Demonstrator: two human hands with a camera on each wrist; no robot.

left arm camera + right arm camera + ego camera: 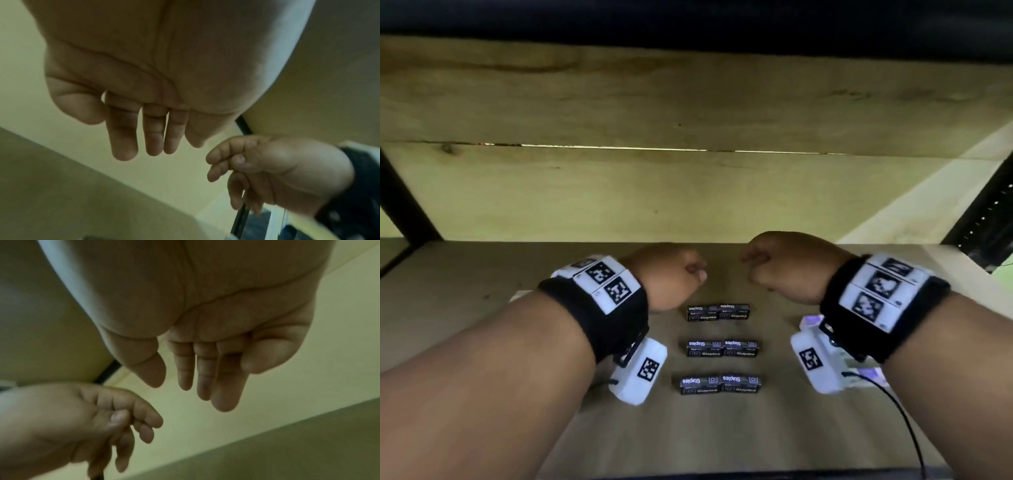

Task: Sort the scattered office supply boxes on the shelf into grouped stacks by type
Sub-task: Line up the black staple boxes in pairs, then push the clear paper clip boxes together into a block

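Observation:
Black staples boxes lie on the wooden shelf (808, 428) in three rows of two: a far pair (718, 312), a middle pair (722, 348) and a near pair (720, 384). My left hand (690, 274) hovers just beyond the far pair and to its left, fingers loosely curled and empty. My right hand (756, 262) faces it from the right, also loosely curled with nothing in it. In the left wrist view my left hand's fingers (152, 138) hang relaxed. The right hand's fingers (205, 382) do the same in the right wrist view.
White and purple boxes (810, 323) lie partly hidden under my right wrist, and a white object (520, 294) peeks out behind my left forearm. The shelf's back wall (688, 195) and the wooden board above (688, 96) close the space. Black posts (989, 212) stand at the sides.

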